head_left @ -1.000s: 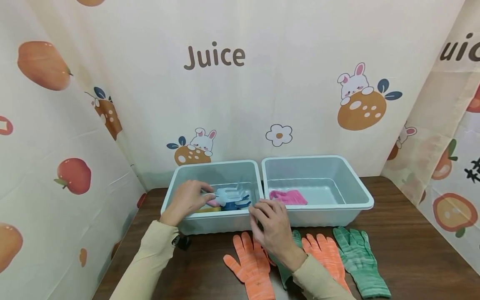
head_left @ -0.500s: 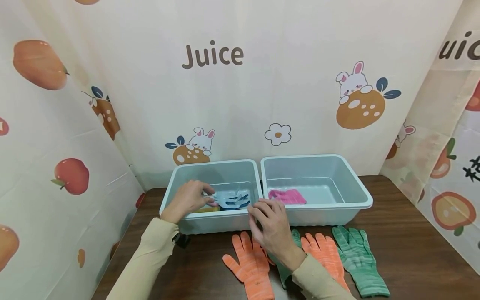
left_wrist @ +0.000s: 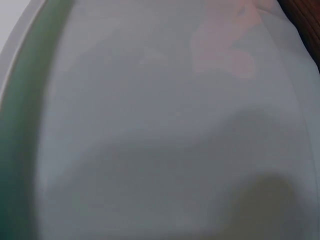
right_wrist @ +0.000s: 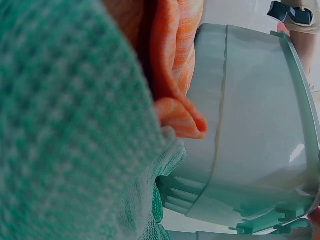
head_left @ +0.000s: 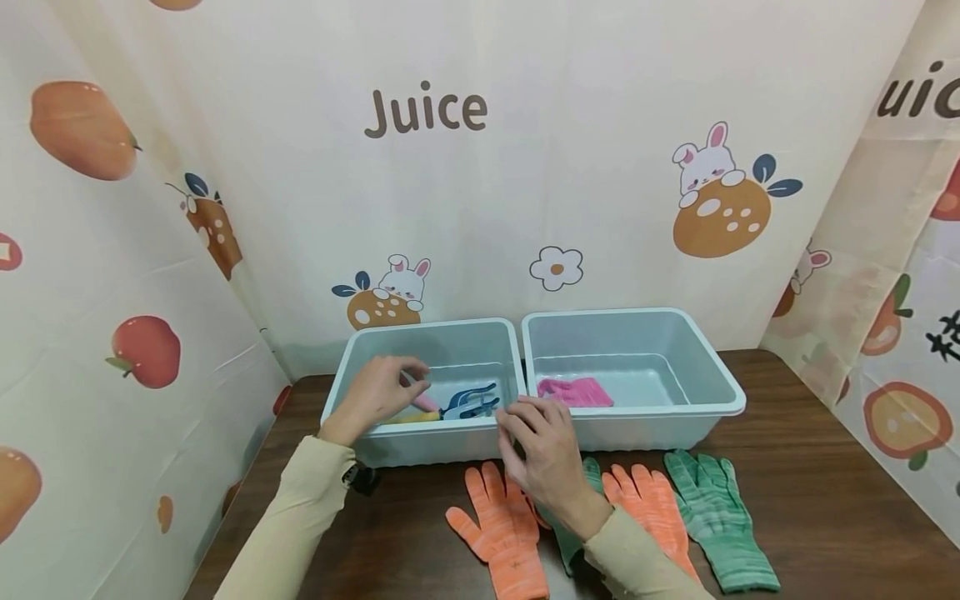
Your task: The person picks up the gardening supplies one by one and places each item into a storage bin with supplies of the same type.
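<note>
While the left hand hangs over the near wall of the left bin, its fingers lie loosely curled and grasp nothing — the blue glove sits released on the bin floor just beyond the fingertips. Beside that glove, against the bin's near wall, lie a strip of yellow and a bit of pink. Just right of the left bin stands the right bin, touching it, with a pink cloth inside. In front of the left bin's right corner hovers the right hand — relaxed, fingers half bent, holding nothing. Under it on the brown table lie an orange glove, another orange glove and a green glove.
</note>
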Demonstrator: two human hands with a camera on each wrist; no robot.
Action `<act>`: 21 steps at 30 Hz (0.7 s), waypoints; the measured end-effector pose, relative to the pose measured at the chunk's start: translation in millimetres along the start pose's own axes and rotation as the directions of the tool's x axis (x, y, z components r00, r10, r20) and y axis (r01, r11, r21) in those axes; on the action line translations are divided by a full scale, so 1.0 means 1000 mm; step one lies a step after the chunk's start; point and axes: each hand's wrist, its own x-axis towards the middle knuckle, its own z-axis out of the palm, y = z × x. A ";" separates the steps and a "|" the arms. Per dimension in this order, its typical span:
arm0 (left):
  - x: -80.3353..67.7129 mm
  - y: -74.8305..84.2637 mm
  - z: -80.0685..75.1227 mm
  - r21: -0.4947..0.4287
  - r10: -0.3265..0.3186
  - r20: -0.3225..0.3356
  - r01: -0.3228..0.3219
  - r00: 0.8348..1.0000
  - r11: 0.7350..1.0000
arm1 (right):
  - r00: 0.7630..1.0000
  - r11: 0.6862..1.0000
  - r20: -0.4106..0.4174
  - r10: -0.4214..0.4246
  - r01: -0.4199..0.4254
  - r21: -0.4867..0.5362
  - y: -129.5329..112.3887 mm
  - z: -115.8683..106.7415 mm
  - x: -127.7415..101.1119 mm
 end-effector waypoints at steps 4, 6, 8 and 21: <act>-0.001 0.001 -0.001 -0.014 -0.002 -0.014 0.002 1.000 1.000 | 1.000 1.000 0.000 0.000 0.000 0.000 0.000 0.000 0.001; -0.001 0.002 -0.001 -0.019 -0.006 -0.013 0.005 1.000 1.000 | 1.000 1.000 0.002 0.002 -0.002 -0.001 0.000 0.000 0.001; -0.002 0.003 -0.002 -0.022 -0.004 -0.011 0.004 1.000 1.000 | 1.000 1.000 0.001 0.002 -0.002 -0.001 0.000 0.000 0.001; -0.009 0.012 -0.005 -0.056 -0.014 -0.049 0.011 0.999 0.998 | 1.000 1.000 0.000 0.004 -0.004 0.002 0.000 -0.001 0.002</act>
